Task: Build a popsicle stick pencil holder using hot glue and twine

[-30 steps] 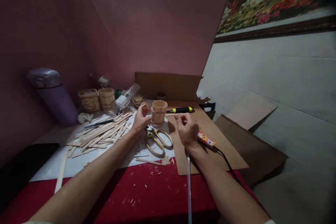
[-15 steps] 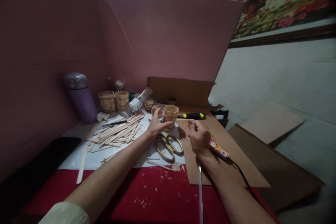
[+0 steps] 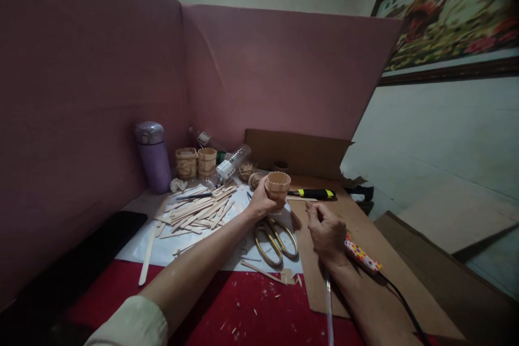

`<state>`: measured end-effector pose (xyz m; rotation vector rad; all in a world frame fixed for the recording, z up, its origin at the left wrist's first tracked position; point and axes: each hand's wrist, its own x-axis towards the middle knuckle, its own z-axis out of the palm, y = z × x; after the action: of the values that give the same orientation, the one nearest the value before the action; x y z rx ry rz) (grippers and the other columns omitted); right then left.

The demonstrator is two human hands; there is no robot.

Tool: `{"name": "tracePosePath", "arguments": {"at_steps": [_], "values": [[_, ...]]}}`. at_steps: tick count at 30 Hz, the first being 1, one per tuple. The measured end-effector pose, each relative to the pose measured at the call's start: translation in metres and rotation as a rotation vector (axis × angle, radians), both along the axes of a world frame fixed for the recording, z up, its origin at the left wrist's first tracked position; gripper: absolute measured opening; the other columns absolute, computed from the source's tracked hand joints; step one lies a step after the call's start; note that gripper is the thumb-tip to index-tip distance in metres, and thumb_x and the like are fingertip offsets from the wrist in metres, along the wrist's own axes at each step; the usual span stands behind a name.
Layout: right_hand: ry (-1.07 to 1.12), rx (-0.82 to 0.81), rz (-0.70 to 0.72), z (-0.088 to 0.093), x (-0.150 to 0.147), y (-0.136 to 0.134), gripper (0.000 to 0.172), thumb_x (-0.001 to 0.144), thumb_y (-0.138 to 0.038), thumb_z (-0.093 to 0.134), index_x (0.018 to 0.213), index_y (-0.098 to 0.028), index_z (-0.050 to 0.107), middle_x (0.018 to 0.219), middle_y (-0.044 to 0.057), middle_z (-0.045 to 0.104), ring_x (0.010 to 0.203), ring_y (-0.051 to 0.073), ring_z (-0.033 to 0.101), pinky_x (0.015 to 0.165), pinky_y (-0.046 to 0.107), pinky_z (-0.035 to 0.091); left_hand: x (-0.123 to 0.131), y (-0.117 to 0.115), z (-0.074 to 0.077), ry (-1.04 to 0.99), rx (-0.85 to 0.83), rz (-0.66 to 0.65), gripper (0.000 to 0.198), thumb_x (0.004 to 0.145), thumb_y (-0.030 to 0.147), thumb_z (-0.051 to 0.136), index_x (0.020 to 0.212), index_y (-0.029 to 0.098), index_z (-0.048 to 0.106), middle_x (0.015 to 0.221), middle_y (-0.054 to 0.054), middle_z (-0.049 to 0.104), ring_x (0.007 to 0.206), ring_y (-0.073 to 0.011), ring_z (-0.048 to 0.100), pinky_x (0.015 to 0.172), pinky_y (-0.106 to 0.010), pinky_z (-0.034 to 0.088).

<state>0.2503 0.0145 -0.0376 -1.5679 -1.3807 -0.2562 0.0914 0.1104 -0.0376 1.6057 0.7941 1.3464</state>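
My left hand [image 3: 261, 200] is wrapped round the left side of a small wooden cup [image 3: 278, 184] with a scalloped rim, its fingers partly hidden behind it. Just right of the cup, my right hand [image 3: 327, 227] is closed in a pinch; what it holds is hidden. A thin craft stick [image 3: 300, 199] ends beside its fingertips. Under the right wrist and forearm lie a clear rod [image 3: 328, 303] and a flower-patterned handle [image 3: 363, 254] with a black cord. Gold-handled scissors [image 3: 278, 243] lie below the cup.
Loose craft sticks [image 3: 203, 211] are heaped on white paper at the left. Behind them stand two decorated wooden cups [image 3: 206, 162], a purple flask [image 3: 154, 162] and a plastic bottle [image 3: 235, 165]. A black-and-yellow cutter [image 3: 316, 193] lies on the cardboard [image 3: 365, 294]. Twine balls [image 3: 247, 170] sit at the back.
The left hand has gone from half open beside the cup to closed round it. The right hand keeps its pose. The whole view has shifted, so things appear further right and lower.
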Motion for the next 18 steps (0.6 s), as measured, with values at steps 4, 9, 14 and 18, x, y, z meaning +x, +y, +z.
{"name": "tracePosePath", "arguments": {"at_steps": [4,9,14,18], "values": [[0.015,-0.031,0.006,0.001,0.000,-0.001,0.057,0.092,-0.063,0.039,0.067,-0.019,0.065,0.051,0.005,0.062,0.048,0.017,0.055,0.053,0.026,0.031,-0.002,-0.002,0.000,0.071,0.003,0.093,0.082,0.051,0.025,0.082,0.125,0.019,0.045,0.118,-0.008,0.063,0.107,-0.0247,0.062,0.094,-0.036,0.048],[0.037,-0.063,0.020,0.001,0.001,-0.001,0.054,0.091,-0.061,0.040,0.067,-0.019,0.065,0.049,0.003,0.060,0.046,0.017,0.053,0.053,0.026,0.030,-0.005,-0.006,-0.004,0.222,-0.037,0.202,0.075,0.053,0.029,0.082,0.121,0.022,0.050,0.107,-0.007,0.066,0.105,-0.0285,0.063,0.093,-0.040,0.048],[0.046,-0.067,0.013,0.001,0.001,-0.002,0.056,0.089,-0.065,0.039,0.068,-0.019,0.065,0.049,0.004,0.060,0.048,0.018,0.055,0.054,0.027,0.032,-0.005,-0.011,-0.003,0.289,-0.051,0.256,0.077,0.056,0.032,0.081,0.124,0.024,0.047,0.107,-0.005,0.068,0.101,-0.0263,0.065,0.088,-0.036,0.050],[0.067,-0.076,0.010,0.002,0.000,-0.003,0.058,0.088,-0.067,0.038,0.068,-0.020,0.066,0.048,0.004,0.059,0.050,0.019,0.057,0.055,0.027,0.033,-0.007,-0.014,-0.001,0.327,-0.061,0.295,0.078,0.060,0.037,0.078,0.129,0.025,0.044,0.109,-0.006,0.068,0.098,-0.0262,0.067,0.084,-0.035,0.051]]}}
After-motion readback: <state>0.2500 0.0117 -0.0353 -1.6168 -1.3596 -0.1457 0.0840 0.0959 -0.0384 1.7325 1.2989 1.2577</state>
